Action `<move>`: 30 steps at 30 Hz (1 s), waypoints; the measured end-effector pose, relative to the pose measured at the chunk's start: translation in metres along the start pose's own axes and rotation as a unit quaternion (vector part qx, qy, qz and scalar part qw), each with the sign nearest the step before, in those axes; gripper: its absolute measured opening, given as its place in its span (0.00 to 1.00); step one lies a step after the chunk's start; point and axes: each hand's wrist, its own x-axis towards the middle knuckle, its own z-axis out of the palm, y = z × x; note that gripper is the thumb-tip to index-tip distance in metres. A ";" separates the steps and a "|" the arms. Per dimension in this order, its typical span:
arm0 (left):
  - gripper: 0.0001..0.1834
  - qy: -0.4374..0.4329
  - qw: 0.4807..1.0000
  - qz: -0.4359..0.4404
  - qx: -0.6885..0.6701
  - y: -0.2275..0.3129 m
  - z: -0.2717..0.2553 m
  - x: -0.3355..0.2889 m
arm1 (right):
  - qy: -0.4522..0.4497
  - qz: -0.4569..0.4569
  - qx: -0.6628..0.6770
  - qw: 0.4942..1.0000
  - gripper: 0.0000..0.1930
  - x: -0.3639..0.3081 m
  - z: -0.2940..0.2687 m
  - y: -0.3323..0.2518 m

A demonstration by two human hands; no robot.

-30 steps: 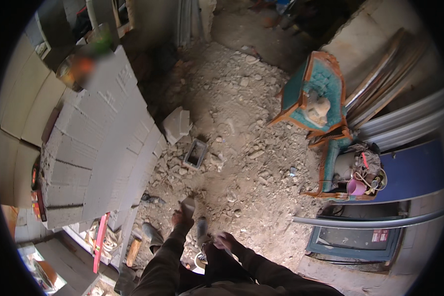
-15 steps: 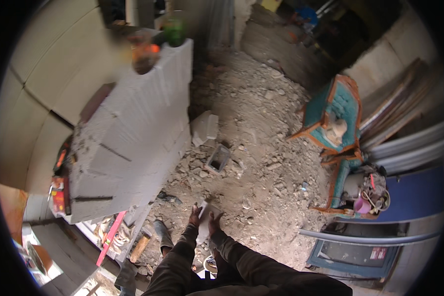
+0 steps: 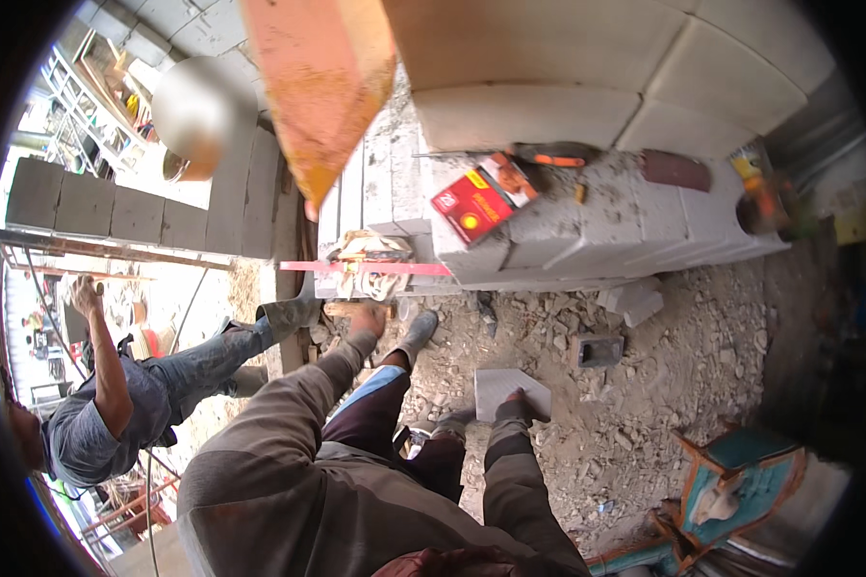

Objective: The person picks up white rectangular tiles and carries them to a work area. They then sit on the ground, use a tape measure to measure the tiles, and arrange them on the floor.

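Observation:
My right hand (image 3: 518, 408) grips the edge of a pale grey block (image 3: 500, 387) above the rubble floor. The block has a cut, slanted corner. My left hand (image 3: 366, 323) reaches forward to a piece of wood (image 3: 339, 310) beside the block ledge; its fingers are too indistinct to show whether they grip it. A pink-red straight bar (image 3: 303, 266) lies just beyond that hand, across the ledge, with a pale crumpled cloth or gloves (image 3: 370, 274) on it.
A red box (image 3: 481, 204), an orange-black hand tool (image 3: 553, 154) and a dark red piece (image 3: 674, 171) lie on the block wall. A co-worker (image 3: 106, 413) stands at left. Rubble holds a grey hollow box (image 3: 598, 351). A teal chair (image 3: 736, 481) stands lower right.
The view has swung left, bringing the co-worker in. Both hands were on the block; now only my right hand holds it, while my left has moved away to the wood.

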 end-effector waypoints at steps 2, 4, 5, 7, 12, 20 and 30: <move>0.22 0.077 0.996 -0.040 -0.019 0.052 -0.020 0.036 | 0.032 0.016 -0.011 0.999 0.62 0.023 -0.005 -0.002; 0.25 0.207 0.975 0.074 -0.012 0.029 -0.039 0.086 | 0.017 0.025 -0.036 0.999 0.62 0.012 0.003 0.004; 0.26 0.177 0.983 0.027 0.026 0.027 -0.042 0.116 | 0.015 0.034 -0.043 0.998 0.62 0.014 0.005 0.007; 0.45 -0.088 0.977 0.028 0.190 -0.033 -0.094 0.190 | -0.015 0.036 -0.052 0.998 0.62 -0.002 0.025 0.002; 0.46 0.002 0.984 -0.067 0.166 0.034 -0.018 0.215 | 0.101 0.132 -0.062 0.984 0.62 0.037 -0.002 -0.024; 0.49 0.076 0.975 -0.103 0.181 0.021 -0.052 0.234 | -0.001 0.166 -0.023 0.986 0.61 -0.028 -0.053 -0.079; 0.52 0.104 0.973 -0.106 0.175 0.040 -0.054 0.258 | 0.031 0.176 -0.036 0.983 0.63 -0.028 -0.049 -0.066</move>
